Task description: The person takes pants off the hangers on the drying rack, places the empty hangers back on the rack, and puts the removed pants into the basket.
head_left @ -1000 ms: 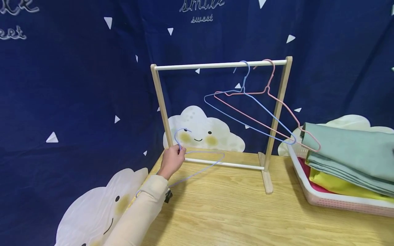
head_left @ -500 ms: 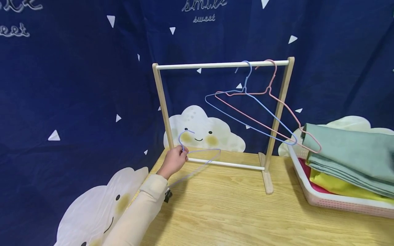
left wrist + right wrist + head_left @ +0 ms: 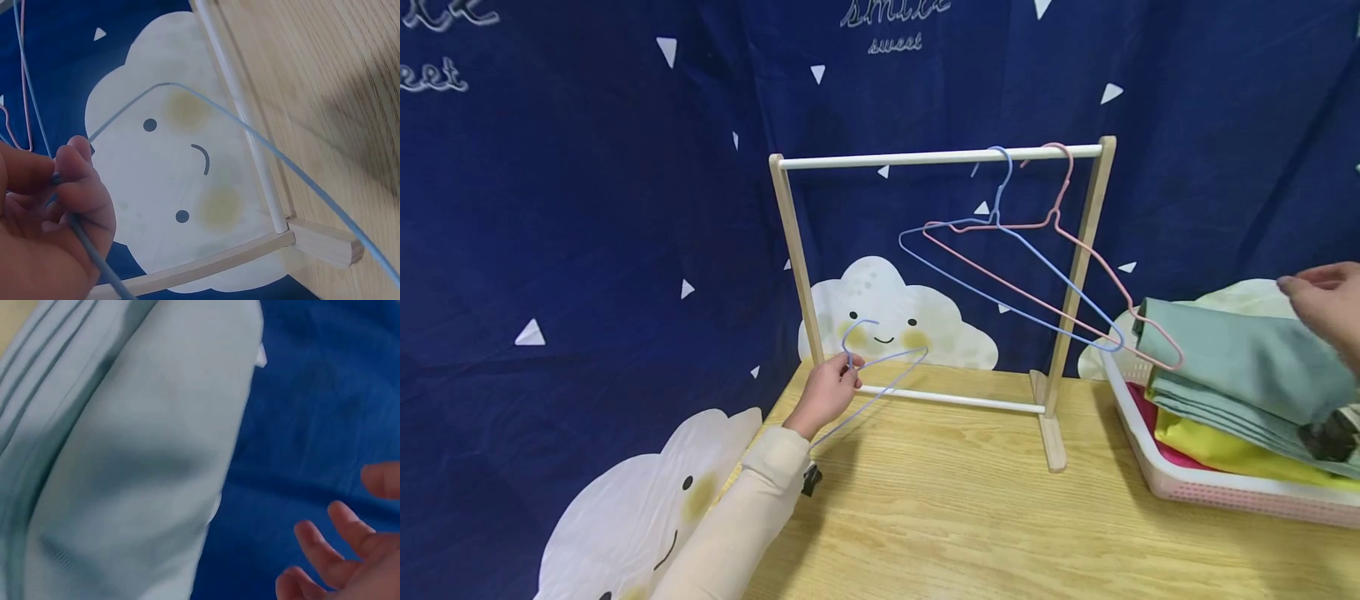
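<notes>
My left hand [image 3: 829,392] pinches a thin blue clothes hanger [image 3: 880,395] just under its hook, low in front of the rack's left post. In the left wrist view the thumb and fingers close round the wire [image 3: 312,186]. At the right edge of the head view my right hand [image 3: 1333,304] is over the folded green cloth [image 3: 1232,346] with nothing in it. The right wrist view shows its fingers [image 3: 325,550] spread and relaxed, beside the green cloth [image 3: 150,437]. Another blue hanger [image 3: 997,221] and a pink hanger [image 3: 1055,218] hang from the rack's bar.
The rack [image 3: 880,161] of pale wood with white bars stands at the back of the wooden table [image 3: 955,517]. At the right, a pink and white basket [image 3: 1165,482] holds the green cloth over yellow fabric [image 3: 1217,450] and red fabric. A navy curtain [image 3: 587,208] hangs behind.
My right hand has come into view from the right, over the cloth. The left hand has shifted slightly right, and the hanger in it has turned a little.
</notes>
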Motion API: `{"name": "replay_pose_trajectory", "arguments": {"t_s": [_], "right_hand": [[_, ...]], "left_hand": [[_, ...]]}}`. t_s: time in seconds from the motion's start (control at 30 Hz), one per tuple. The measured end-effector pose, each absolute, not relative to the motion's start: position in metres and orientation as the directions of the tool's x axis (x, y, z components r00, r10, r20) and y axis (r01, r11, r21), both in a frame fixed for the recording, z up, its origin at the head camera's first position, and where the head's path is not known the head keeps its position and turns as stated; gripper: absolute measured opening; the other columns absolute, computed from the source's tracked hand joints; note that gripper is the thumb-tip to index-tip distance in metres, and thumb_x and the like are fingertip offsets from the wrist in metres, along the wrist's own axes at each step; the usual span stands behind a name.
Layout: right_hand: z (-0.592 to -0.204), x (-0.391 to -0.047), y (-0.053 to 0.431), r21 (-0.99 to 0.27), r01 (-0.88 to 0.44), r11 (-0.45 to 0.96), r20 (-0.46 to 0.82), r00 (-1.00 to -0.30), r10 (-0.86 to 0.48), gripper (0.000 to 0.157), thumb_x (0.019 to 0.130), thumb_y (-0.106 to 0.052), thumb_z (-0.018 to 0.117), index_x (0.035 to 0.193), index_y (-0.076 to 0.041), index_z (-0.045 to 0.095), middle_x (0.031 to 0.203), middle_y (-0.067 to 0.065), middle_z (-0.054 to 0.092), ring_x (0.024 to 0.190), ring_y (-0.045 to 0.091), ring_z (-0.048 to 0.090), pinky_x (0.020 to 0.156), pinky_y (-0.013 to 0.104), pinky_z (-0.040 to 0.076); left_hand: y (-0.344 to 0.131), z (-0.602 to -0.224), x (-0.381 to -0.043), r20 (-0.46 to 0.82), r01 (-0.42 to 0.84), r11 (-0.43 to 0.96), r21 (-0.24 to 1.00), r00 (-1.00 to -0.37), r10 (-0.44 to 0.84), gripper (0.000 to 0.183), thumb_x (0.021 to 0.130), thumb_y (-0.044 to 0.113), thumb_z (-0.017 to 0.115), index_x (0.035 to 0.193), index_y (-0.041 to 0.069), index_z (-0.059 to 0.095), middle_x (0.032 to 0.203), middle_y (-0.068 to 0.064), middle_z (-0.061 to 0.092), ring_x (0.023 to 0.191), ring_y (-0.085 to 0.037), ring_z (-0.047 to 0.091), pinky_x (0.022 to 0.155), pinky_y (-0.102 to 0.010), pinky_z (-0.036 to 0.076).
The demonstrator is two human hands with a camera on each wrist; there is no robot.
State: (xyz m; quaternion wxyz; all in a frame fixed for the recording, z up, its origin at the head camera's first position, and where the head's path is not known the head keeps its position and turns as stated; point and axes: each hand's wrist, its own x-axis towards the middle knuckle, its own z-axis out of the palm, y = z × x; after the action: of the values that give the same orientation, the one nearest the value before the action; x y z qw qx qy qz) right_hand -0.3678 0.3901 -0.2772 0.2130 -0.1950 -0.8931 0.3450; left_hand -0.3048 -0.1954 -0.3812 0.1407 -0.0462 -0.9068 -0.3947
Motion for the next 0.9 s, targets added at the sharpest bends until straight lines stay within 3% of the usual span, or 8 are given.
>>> {"name": "replay_pose_trajectory", "arguments": {"t_s": [0.03,0.1,0.13,0.17,0.33,0.63,0.9], "right_hand": [[-0.271,-0.360,0.378,-0.681,0.177,0.711,0.250,-0.856,0.453,0.043,0.103,-0.040,0.032,0.129,-0.012,0.051,0.126,0.027,0.049,0.099,0.025,0.055,0.079,0.048,0.049],[-0.256,-0.344,0.352,-0.640,0.148,0.754,0.246,-0.890,0.384,0.058,0.104,-0.036,0.031,0.142,0.008,0.037,0.139,0.039,0.035,0.116,0.047,0.046,0.088,0.060,0.044],[-0.249,-0.336,0.340,-0.628,0.129,0.768,0.245,-0.903,0.352,0.061,0.105,-0.034,0.031,0.146,0.012,0.029,0.143,0.040,0.032,0.122,0.055,0.038,0.091,0.065,0.040],[-0.244,-0.331,0.331,-0.607,0.105,0.787,0.258,-0.912,0.320,0.060,0.105,-0.034,0.031,0.144,0.013,0.031,0.141,0.041,0.033,0.120,0.056,0.038,0.090,0.066,0.040],[-0.231,-0.325,0.301,-0.547,0.011,0.837,0.287,-0.937,0.200,0.063,0.105,-0.042,0.031,0.141,0.009,0.037,0.139,0.039,0.037,0.118,0.055,0.038,0.093,0.069,0.040],[-0.213,-0.328,0.260,-0.532,-0.183,0.827,0.323,-0.947,-0.002,0.064,0.104,-0.046,0.035,0.144,0.003,0.038,0.141,0.037,0.040,0.123,0.054,0.038,0.097,0.071,0.039],[-0.195,-0.338,0.237,-0.597,-0.253,0.761,0.303,-0.950,-0.078,0.070,0.104,-0.047,0.036,0.153,0.001,0.025,0.148,0.035,0.035,0.130,0.051,0.037,0.104,0.069,0.035]], "left_hand": [[-0.195,-0.381,-0.305,0.294,0.195,0.688,0.699,-0.956,-0.027,0.026,0.102,0.007,0.044,0.115,0.007,0.065,0.087,-0.008,0.070,0.067,-0.014,0.056,0.060,-0.025,0.041],[-0.194,-0.381,-0.305,0.296,0.196,0.698,0.689,-0.955,-0.024,0.026,0.101,0.006,0.042,0.115,0.006,0.064,0.089,-0.008,0.071,0.070,-0.015,0.058,0.063,-0.025,0.043],[-0.193,-0.382,-0.306,0.293,0.194,0.699,0.689,-0.956,-0.023,0.026,0.101,0.005,0.042,0.115,0.006,0.064,0.090,-0.008,0.071,0.072,-0.016,0.061,0.063,-0.025,0.044],[-0.193,-0.382,-0.306,0.290,0.194,0.699,0.688,-0.957,-0.020,0.025,0.102,0.005,0.041,0.115,0.006,0.063,0.091,-0.008,0.071,0.073,-0.016,0.063,0.064,-0.025,0.046],[-0.191,-0.384,-0.305,0.261,0.187,0.665,0.723,-0.965,-0.012,0.023,0.103,0.005,0.041,0.114,0.006,0.061,0.094,-0.011,0.070,0.078,-0.023,0.072,0.060,-0.024,0.048],[-0.191,-0.386,-0.303,0.281,0.230,0.658,0.717,-0.959,0.029,0.023,0.104,0.008,0.043,0.115,0.004,0.063,0.101,-0.011,0.074,0.089,-0.028,0.073,0.061,-0.023,0.050],[-0.186,-0.386,-0.301,0.291,0.249,0.667,0.702,-0.955,0.050,0.023,0.104,0.009,0.043,0.114,0.007,0.064,0.101,-0.008,0.075,0.081,-0.022,0.069,0.054,-0.022,0.044]]}}
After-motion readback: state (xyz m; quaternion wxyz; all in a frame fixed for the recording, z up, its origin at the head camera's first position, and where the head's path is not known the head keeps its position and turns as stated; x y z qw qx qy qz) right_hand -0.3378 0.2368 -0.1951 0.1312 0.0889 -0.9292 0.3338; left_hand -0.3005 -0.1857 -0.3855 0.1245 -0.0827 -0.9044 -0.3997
